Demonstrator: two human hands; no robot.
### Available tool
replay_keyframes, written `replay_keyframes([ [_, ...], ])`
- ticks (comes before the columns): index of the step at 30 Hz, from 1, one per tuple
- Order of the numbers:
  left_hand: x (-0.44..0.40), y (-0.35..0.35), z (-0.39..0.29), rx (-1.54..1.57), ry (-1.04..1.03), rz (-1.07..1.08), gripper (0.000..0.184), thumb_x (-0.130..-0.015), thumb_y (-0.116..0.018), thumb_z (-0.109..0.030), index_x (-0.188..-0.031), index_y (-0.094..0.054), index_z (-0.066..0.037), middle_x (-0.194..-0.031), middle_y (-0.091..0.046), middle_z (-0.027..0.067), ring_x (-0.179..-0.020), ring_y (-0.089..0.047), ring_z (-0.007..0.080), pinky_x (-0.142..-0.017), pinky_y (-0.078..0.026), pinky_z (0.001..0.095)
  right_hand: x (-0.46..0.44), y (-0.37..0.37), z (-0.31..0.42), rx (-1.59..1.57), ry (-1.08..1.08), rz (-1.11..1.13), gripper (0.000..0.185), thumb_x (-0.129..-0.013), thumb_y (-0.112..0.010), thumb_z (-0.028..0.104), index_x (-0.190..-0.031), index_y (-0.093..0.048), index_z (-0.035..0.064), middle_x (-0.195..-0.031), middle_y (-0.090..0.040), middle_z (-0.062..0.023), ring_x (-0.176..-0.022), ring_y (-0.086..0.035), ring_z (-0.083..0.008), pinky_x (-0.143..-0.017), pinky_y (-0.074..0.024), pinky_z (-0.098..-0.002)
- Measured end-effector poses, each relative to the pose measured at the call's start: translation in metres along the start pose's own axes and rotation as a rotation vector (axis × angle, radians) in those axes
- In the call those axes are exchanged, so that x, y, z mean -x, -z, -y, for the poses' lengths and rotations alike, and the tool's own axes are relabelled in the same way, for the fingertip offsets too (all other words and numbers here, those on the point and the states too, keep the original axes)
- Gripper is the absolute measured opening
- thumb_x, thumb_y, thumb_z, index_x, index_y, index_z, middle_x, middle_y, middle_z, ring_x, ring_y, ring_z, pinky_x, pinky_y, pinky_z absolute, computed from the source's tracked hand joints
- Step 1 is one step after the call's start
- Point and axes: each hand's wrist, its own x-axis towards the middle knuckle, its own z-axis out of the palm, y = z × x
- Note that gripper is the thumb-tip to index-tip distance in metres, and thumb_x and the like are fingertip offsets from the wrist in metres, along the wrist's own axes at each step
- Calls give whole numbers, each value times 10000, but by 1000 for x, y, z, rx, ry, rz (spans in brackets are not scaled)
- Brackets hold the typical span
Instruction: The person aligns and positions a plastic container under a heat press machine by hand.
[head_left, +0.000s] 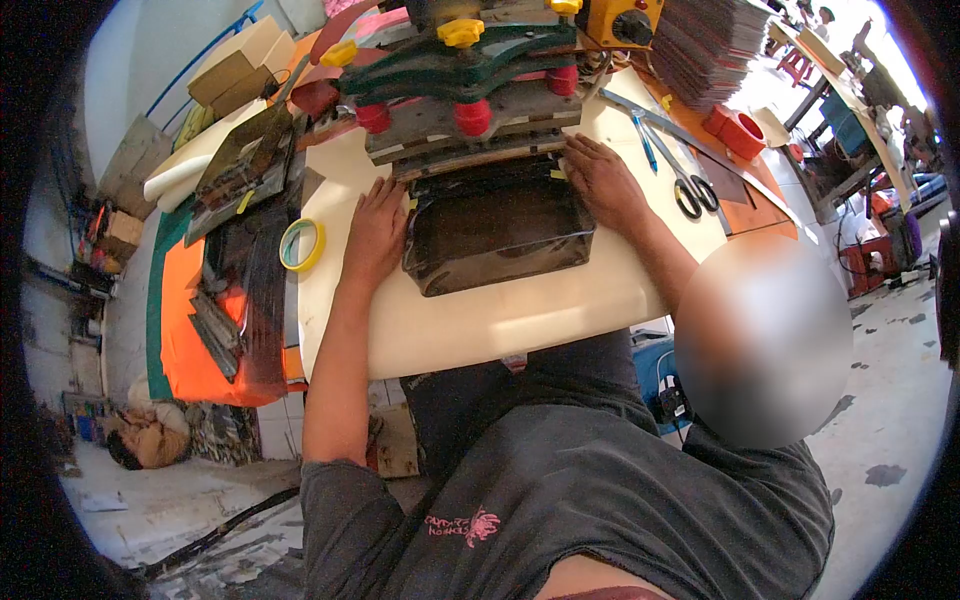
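A dark, see-through plastic pouch or cover point(500, 235) lies on a cream work surface point(470, 335), its far edge against the lower part of a press point(470, 140). My left hand point(376, 232) rests along the pouch's left side, fingers stretched toward the press. On the opposite side, my right hand point(606, 182) lies flat near the far right corner, with its fingertips close to the press edge. Both hands are open and appear to touch the pouch's edges or the surface beside it; exactly which I cannot tell. Small yellow tape pieces show at the pouch's corners.
Yellow tape point(302, 245) sits left of my left hand. To the right are scissors point(690, 190), a blue pen point(645, 140), a metal ruler point(720, 160) and a red tape dispenser point(735, 132). Stacked sheets point(705, 45) stand behind; orange material point(190, 345) hangs at left.
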Motion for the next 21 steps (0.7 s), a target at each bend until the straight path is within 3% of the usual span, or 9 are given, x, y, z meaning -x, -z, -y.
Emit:
replay_keyframes([
  [7,-2,-8,11,-50,-54,36,467,-1081,-454,-162,-1500,-508,36,-1576,-486,275,-1515,-384,445,-1264,-277,552,-1,-2,-5,-101,53,-59,455,-1030,-534,175,-1414,-585,-64,-1522,-550,-268,-1456,-476,-423,-1238,-369,-478],
  [9,-2,-16,20,-56,-42,29,468,-1085,-451,-141,-1505,-490,62,-1581,-477,281,-1522,-376,444,-1262,-276,543,-3,7,0,24,62,30,458,-1023,-538,174,-1416,-589,-57,-1512,-564,-258,-1439,-493,-426,-1229,-377,-484],
  [10,-3,-2,4,63,24,45,461,-1094,-440,-135,-1506,-493,67,-1586,-476,273,-1526,-371,442,-1264,-272,541,0,10,5,-60,47,-25,454,-1020,-538,173,-1410,-595,-51,-1509,-568,-254,-1436,-496,-428,-1227,-379,-486],
  [14,3,8,-6,7,26,37,457,-1102,-421,-140,-1518,-507,29,-1588,-476,271,-1534,-356,440,-1266,-269,527,0,18,15,-134,19,-2,432,-1011,-543,157,-1394,-615,-28,-1488,-586,-253,-1430,-502,-434,-1215,-389,-485],
  [17,-1,4,3,17,5,49,474,-1115,-377,-175,-1543,-502,-16,-1591,-475,265,-1535,-353,437,-1270,-261,526,-1,7,6,-82,118,-73,435,-994,-557,139,-1392,-605,-31,-1443,-605,-261,-1377,-536,-431,-1193,-405,-490],
  [21,-1,9,-10,60,-5,55,501,-1131,-311,-224,-1569,-495,-67,-1606,-468,239,-1536,-354,433,-1280,-241,526,-2,2,2,35,97,-68,440,-953,-600,122,-1379,-620,13,-1424,-606,-257,-1345,-551,-411,-1140,-430,-514],
])
